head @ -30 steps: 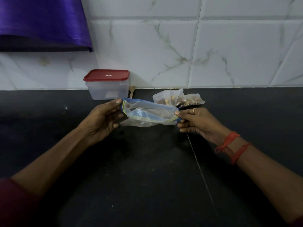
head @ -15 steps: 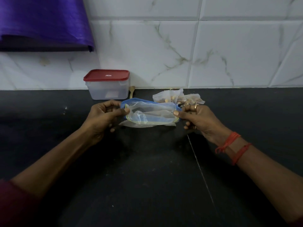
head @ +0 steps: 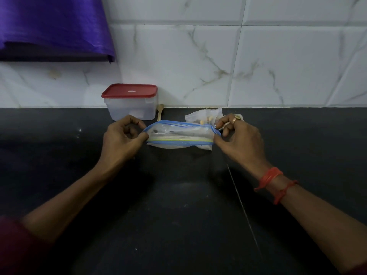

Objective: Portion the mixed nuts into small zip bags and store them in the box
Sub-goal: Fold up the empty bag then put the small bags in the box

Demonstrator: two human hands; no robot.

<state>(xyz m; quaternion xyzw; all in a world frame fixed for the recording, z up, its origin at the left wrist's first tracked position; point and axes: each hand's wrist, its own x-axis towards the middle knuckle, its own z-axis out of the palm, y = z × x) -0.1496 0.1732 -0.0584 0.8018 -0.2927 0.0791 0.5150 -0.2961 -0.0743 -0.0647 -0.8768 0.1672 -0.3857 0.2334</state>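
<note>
I see the zip bag (head: 179,135) as thin clear plastic, soft and wrinkled, with a blue and yellow seal strip. The box (head: 131,109) looks like frosted plastic under a smooth red plastic lid (head: 130,91). The bench (head: 178,215) is dark, smooth stone with a dull sheen; the wall tiles (head: 278,66) are glossy marble-look; the purple cloth (head: 53,26) shines faintly.
</note>
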